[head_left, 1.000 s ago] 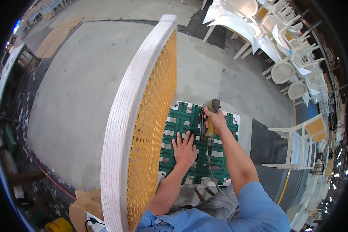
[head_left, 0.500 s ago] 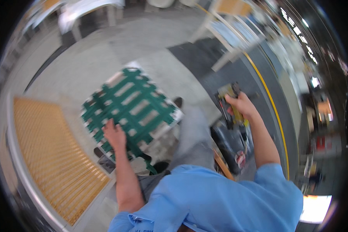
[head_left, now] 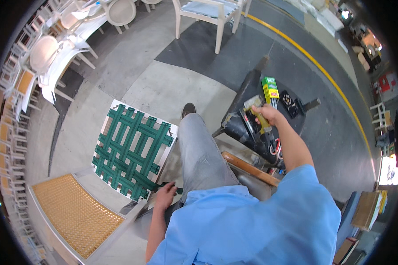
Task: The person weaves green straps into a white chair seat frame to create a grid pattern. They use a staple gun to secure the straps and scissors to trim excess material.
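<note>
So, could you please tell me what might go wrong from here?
The yellow tool in the right hand might knock the green-and-yellow box on the black stand, since the two are close together. The green strap by the left hand, which runs out past the edge of the woven seat, could twist or snag on the grey trousers close by.

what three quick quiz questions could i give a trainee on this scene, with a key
1. What tool is in the right hand?
2. True or false: the webbing is plain red.
3. The backrest panel is made of: a) woven cane, b) blue cloth, c) black leather.

Key:
1. A yellow staple gun.
2. False; it is green.
3. a
</note>
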Tool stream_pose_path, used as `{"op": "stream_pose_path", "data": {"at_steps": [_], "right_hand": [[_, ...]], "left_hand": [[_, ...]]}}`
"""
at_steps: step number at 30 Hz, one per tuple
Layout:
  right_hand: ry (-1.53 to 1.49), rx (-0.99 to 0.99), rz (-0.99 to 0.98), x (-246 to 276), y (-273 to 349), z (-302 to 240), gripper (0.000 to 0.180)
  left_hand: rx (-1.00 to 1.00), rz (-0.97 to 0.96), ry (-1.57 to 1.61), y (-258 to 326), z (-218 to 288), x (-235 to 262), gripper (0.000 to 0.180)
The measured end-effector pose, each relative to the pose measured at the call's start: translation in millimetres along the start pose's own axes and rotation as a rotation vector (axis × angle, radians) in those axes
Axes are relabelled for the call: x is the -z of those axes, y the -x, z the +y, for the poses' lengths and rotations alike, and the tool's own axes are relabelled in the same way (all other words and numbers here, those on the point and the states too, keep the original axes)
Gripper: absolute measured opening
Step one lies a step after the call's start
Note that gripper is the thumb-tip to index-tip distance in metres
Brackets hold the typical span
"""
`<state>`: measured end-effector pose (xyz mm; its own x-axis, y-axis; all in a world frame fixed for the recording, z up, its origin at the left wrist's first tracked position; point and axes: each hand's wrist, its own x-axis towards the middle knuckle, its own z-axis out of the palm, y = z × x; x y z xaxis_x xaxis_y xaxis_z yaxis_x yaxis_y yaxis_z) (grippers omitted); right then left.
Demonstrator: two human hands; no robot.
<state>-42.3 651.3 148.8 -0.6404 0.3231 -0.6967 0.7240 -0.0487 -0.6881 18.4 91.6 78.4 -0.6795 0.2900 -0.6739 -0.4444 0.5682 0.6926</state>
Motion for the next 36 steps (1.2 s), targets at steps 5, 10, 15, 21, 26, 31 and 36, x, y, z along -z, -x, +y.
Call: {"op": "stream_pose_path", "data": {"at_steps": [5,10,15,21,26,31,36], "right_hand": [[0.805,0.365,0.394,8.0,26.1,20.8,0.053],[0.298,0.367,-0.326,-38.8,135.7,20.6,0.033],[1.011,0.208,-0.573,-88.0,206.0,96.9,0.043],[0.527,-0.132,-0.280,-96.8,178.8,230.9,0.056],[0.777,-0.146,-0.310,-114.1,180.1,205.9,0.063],[0.919,-0.096,-0.313,-122.0,174.4,216.3,0.062],[0.866,0.012,-0.189,-126.5,176.7,244.4,0.063]], "left_hand": [[0.024,-0.310,-0.260,-2.3,1.7,-9.8,0.036],[0.204,-0.330,-0.205,0.1,-4.6,-2.1,0.035],[0.200,-0.425,-0.101,-9.6,7.7,-12.4,0.034],[0.188,-0.531,-0.282,-20.1,21.3,-8.3,0.033],[0.287,-0.637,-0.266,-33.6,-3.3,-2.6,0.038],[0.209,-0.835,-0.367,-58.1,1.5,-2.7,0.040],[0.434,-0.924,-0.263,-54.8,17.2,-15.1,0.047]]}}
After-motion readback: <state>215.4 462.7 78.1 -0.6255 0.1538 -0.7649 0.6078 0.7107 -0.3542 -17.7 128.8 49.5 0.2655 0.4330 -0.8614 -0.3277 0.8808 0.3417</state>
